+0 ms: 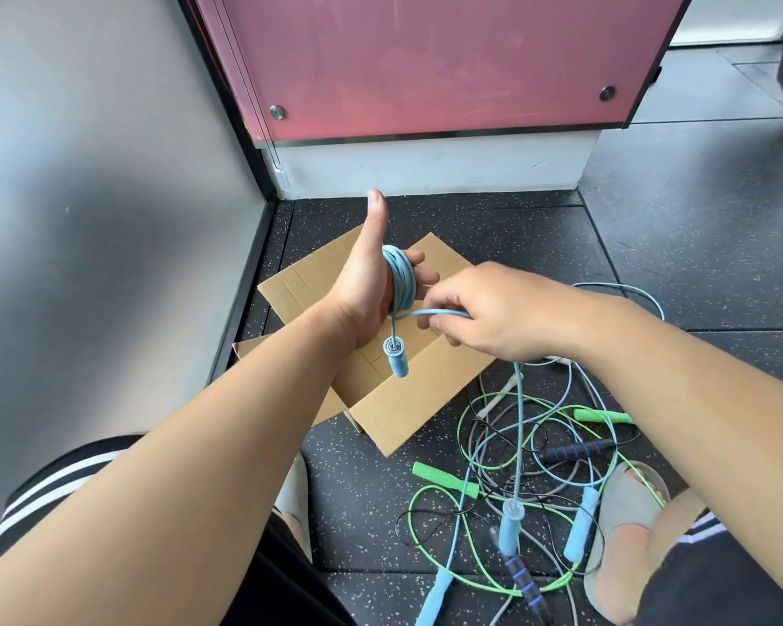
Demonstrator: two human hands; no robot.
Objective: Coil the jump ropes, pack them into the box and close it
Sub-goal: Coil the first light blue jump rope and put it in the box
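Speckled black floor (652,246) carries an open cardboard box (407,413) near a pink wall panel (426,61). Above it the left hand (362,286), thumb up, holds the blue jump rope (398,277) wound round its fingers (419,259); the right hand (493,309) pinches the loose run. The other ropes (575,449) lie tangled, nothing visibly packed. No readable writing.

A dark speckled rubber floor (679,210) meets a plain grey wall (87,173) on the left and, straight ahead, a white plinth (426,169) under a pink panel (426,61) fixed with two round bolts (276,112), while grey slippers (620,512) and black shorts with white stripes (64,472) show at the bottom edge.
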